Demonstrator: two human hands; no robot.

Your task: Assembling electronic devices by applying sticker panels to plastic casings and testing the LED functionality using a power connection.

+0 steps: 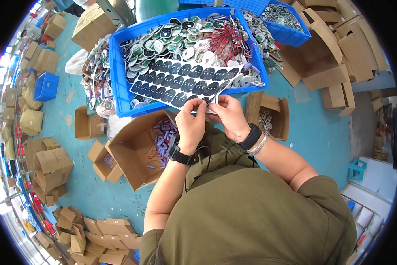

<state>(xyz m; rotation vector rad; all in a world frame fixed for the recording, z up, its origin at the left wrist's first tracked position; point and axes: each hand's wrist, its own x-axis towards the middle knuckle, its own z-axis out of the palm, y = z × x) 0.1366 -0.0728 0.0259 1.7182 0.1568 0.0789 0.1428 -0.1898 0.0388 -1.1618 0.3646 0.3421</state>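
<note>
so, both hands meet near the middle of the frame, just above center, over the near edge of a big blue bin (115,73).

- left hand (191,126): thumb and forefinger pinched together at the lower edge of a sheet of dark oval stickers (180,84); whether sheet or some small piece sits between the fingertips, i cannot tell.
- right hand (231,117): fingers closed on the sheet's lower right corner, fingertips near the left hand's.
- sheet spreads up and left from the hands, across the bin's front part; ovals in rows, right end curling upward.
- bin, upper center: heaped with round white and dark discs (163,45); tangle of red wires (227,39) toward its upper right.
- smaller blue tray (291,39), upper right, filled with small pieces.
- open carton (134,148), left of center below the bin: purple cylinders (165,137) inside.
- another carton (285,119), right of the hands: whitish pieces (264,120) in it.
- dark band (182,156) on left wrist; dark band (251,137) plus silvery bracelet (258,145) on right.
- teal stool (357,169), far right.
</note>
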